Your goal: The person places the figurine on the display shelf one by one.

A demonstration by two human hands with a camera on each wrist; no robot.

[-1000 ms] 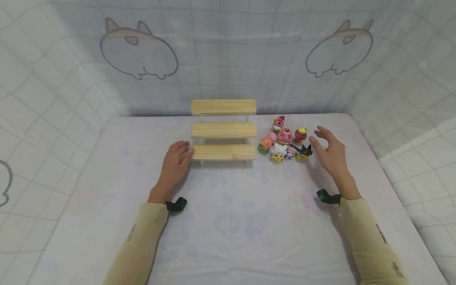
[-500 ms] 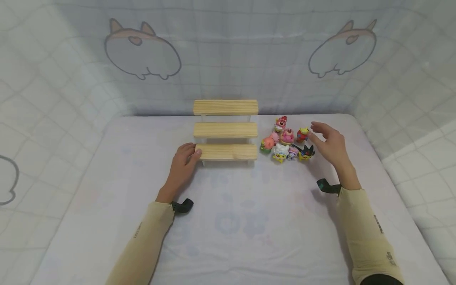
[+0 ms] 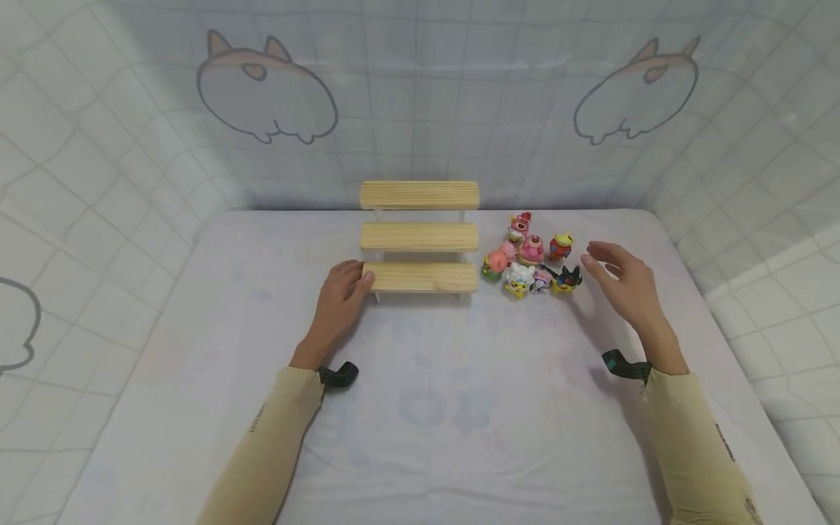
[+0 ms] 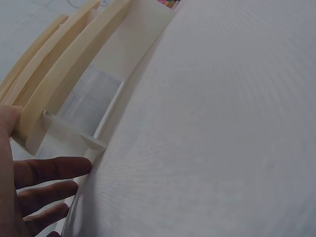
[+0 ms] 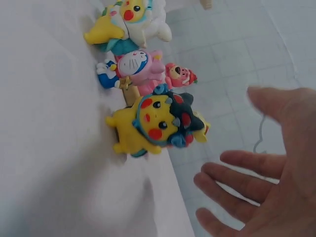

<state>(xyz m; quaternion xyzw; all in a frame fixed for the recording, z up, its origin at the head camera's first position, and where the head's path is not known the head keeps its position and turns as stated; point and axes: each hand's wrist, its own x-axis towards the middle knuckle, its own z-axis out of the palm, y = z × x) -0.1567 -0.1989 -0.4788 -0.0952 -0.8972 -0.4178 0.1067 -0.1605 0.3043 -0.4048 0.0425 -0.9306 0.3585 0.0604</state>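
A three-step wooden display stand (image 3: 420, 237) has pale planks on clear supports. My left hand (image 3: 337, 306) is at the left end of its lowest plank. In the left wrist view the thumb (image 4: 9, 118) touches the plank (image 4: 64, 74), while the fingers (image 4: 54, 170) reach out fairly straight beside the stand's support. To the right of the stand is a cluster of small toy figures, among them a yellow figure in a black hood (image 5: 153, 121). Just right of this cluster my right hand (image 3: 626, 284) hovers with spread, relaxed fingers, holding nothing.
A pink bear figure (image 3: 531, 250), a red-clothed figure (image 3: 561, 246) and a white-hooded yellow figure (image 3: 519, 278) stand close together. A white cloth covers the table (image 3: 426, 408). Behind it hangs a gridded curtain (image 3: 420, 95) with animal drawings.
My left hand has come right onto the lowest plank's end. The right hand moved in close to the red-clothed figure, then drew back to the right. The figures keep their arrangement.
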